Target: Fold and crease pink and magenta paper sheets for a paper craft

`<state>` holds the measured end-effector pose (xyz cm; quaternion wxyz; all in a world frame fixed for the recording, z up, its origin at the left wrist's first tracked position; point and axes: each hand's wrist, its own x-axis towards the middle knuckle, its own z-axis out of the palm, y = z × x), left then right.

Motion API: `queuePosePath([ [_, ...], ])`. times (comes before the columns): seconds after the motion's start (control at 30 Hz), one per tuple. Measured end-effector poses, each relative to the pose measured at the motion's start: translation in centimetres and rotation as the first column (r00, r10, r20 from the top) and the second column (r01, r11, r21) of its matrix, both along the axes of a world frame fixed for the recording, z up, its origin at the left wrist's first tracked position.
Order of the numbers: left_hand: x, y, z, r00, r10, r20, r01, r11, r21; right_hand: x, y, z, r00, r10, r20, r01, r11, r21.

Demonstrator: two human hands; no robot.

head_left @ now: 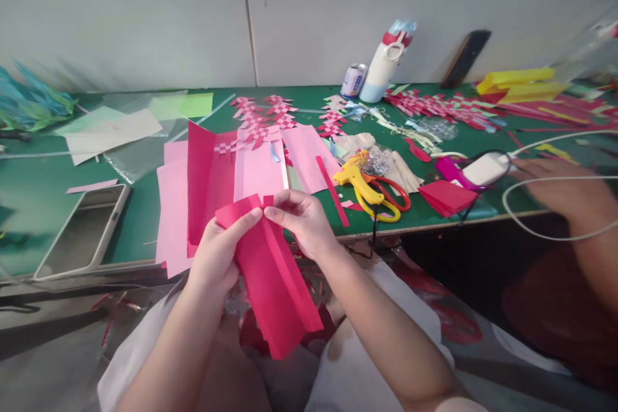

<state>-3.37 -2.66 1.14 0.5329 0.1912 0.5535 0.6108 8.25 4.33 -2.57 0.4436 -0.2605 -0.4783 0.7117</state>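
Note:
A sheet of red paper (pixel 270 283) with lengthwise folds hangs over my lap, its top edge held up at the table's front. My left hand (pixel 224 248) grips it from the left, thumb pressed on the upper edge. Thumb and fingers of my right hand (pixel 302 222) pinch the same edge close to the left thumb, where a short flap stands up. Behind my hands lie pink paper sheets (pixel 258 170) and a folded red sheet (pixel 203 180). Several woven pink-and-red checkered strips (pixel 253 119) rest beyond them.
Scissors with orange handles (pixel 400 190) and a yellow tool (pixel 360 180) lie to the right. A phone (pixel 84 232) sits at the left edge. A white bottle (pixel 386 64) and a can (pixel 354 80) stand by the wall. Another person's hand (pixel 555 187) is at the right.

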Motion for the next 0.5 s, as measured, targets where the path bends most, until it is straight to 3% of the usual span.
queuePosePath([
  [0.3, -0.29, 0.09, -0.32, 0.997, 0.066, -0.045, -0.065, 0.998, 0.011, 0.45, 0.51, -0.13, 0.996, 0.079, 0.044, -0.077, 0.996, -0.046],
  [0.5, -0.41, -0.08, -0.23, 0.997, 0.033, -0.069, -0.031, 0.999, 0.035, 0.57, 0.45, -0.2, 0.997, 0.069, 0.035, -0.067, 0.996, -0.06],
])
